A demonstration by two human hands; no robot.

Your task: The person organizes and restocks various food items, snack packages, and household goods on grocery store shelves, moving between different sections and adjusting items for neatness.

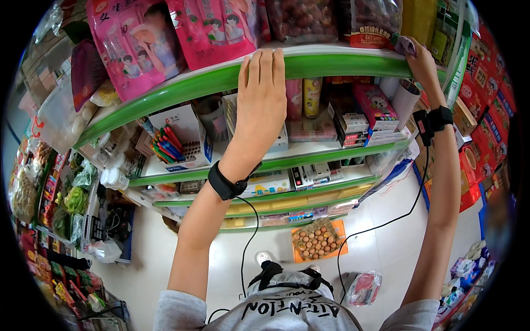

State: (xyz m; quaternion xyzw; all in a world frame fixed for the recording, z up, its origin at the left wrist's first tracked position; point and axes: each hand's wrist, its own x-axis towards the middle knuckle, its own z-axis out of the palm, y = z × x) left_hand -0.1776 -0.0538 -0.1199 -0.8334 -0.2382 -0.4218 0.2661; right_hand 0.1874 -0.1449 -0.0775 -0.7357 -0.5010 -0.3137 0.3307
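Observation:
My left hand (261, 99) lies with its fingers stretched out over the green front edge (326, 64) of the upper shelf. Nothing shows in its grip. In front of its fingertips stands a pink printed pouch (212, 30), with another pink pouch (135, 47) to the left. At the shelf's right end, my right hand (424, 63) is closed on a small crumpled purple-grey cloth (406, 46). Beside that cloth is a clear-fronted bag of dark dried fruit (374, 21). Black bands with cables circle both wrists.
Lower shelves hold a white box of coloured pens (168, 146), a yellow can (312, 98) and several small boxes. On the floor, a tray of eggs (317, 240) sits on an orange box near my feet, beside a plastic-wrapped package (364, 288). Red cartons (481, 83) are stacked at right.

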